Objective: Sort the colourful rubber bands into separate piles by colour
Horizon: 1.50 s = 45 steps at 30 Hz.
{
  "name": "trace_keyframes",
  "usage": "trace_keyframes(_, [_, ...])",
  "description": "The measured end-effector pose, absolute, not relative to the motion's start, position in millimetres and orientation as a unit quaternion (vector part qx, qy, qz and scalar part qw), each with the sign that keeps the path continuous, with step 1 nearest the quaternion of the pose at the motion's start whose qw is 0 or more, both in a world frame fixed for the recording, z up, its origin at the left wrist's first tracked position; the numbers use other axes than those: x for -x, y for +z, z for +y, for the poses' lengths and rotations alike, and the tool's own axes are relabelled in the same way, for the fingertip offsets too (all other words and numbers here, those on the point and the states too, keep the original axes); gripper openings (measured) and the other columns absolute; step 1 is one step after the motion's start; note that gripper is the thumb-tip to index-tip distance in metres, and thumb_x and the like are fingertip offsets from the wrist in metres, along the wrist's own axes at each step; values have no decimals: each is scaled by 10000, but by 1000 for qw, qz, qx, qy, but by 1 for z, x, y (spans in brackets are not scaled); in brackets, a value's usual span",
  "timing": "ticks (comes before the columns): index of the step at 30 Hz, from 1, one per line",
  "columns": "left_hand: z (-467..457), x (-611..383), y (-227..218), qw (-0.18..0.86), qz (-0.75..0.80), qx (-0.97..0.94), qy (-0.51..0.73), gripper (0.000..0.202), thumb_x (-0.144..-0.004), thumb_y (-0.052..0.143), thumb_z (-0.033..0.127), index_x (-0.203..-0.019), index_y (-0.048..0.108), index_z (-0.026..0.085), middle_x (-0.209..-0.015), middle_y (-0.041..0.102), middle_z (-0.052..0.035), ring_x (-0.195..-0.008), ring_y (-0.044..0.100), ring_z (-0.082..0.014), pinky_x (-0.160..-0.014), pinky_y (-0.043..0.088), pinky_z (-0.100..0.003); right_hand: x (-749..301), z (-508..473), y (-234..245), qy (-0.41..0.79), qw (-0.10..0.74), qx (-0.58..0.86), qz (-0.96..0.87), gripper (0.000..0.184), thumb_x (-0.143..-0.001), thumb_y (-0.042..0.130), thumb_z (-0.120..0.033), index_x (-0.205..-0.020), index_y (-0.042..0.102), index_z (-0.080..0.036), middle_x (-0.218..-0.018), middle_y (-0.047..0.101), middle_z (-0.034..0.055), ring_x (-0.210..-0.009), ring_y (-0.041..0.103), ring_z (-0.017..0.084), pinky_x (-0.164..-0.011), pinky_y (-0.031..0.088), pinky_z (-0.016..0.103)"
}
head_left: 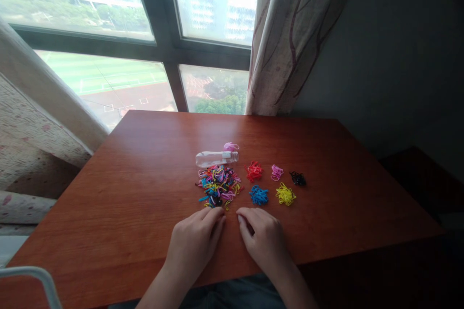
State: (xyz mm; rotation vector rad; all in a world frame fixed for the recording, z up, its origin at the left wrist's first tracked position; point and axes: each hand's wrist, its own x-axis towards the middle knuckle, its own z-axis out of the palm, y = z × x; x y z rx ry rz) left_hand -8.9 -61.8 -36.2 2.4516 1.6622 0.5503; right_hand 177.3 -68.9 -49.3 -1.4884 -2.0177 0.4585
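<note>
A mixed heap of small coloured elastic bands [219, 185] lies mid-table. To its right lie sorted little piles: red [254, 171], pink [277, 172], black [297, 178], blue [258, 195] and yellow [285, 194]. A clear empty plastic bottle [216, 158] lies on its side behind the heap, with a pink cap [231, 146] beside its neck. My left hand [197, 240] rests palm down just below the heap, fingers together and flat, fingertips close to the nearest bands. My right hand [261, 237] lies flat beside it, fingers loosely curled, holding nothing visible.
The wooden table [137, 193] stands against a window [145, 34] with a patterned curtain [293, 38] at the back right. A dark wall is on the right. A pale curved chair rail [36, 280] shows at the bottom left.
</note>
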Motion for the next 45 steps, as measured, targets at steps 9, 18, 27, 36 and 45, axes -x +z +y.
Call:
trace_keyframes(9, [-51, -13, -26, 45, 606, -784, 127, 153, -936, 544, 308, -1016, 656, 242, -899, 750, -28, -782, 712, -203, -565, 414, -254, -177, -68, -49, 174, 297, 559, -754, 240, -938, 449, -159, -949, 681, -218, -852, 710, 43, -788, 653, 191, -732, 451, 278])
trace_keyframes(18, [-46, -17, -27, 30, 620, -775, 118, 188, -955, 476, 241, -944, 663, 236, -889, 756, -27, -767, 709, -189, -554, 400, -247, -178, -68, -48, 184, 308, 556, -750, 234, -934, 454, -156, -965, 676, -225, -864, 714, 35, -792, 655, 185, -741, 451, 271])
trace_keyframes(27, [-49, -3, -22, 45, 622, -768, 145, 147, -925, 508, 262, -921, 653, 236, -864, 770, -6, -730, 723, -198, -558, 423, -259, -178, -68, -48, 184, 307, 556, -750, 225, -931, 463, -162, -953, 678, -225, -851, 712, 36, -791, 654, 183, -733, 452, 264])
trace_keyframes(36, [-45, 11, -13, 30, 633, -766, 108, 160, -927, 487, 274, -903, 642, 240, -827, 763, -3, -696, 718, -189, -517, 385, -245, -177, -68, -48, 181, 310, 557, -749, 219, -930, 465, -163, -949, 674, -228, -856, 713, 35, -794, 656, 182, -741, 452, 262])
trace_keyframes(45, [-40, 20, -14, -44, 593, -797, 101, 201, -952, 466, 257, -917, 660, 220, -874, 759, -33, -707, 705, -200, -546, 380, -261, -177, -69, -47, 186, 309, 557, -748, 212, -927, 469, -155, -946, 668, -225, -856, 710, 30, -786, 650, 180, -748, 439, 263])
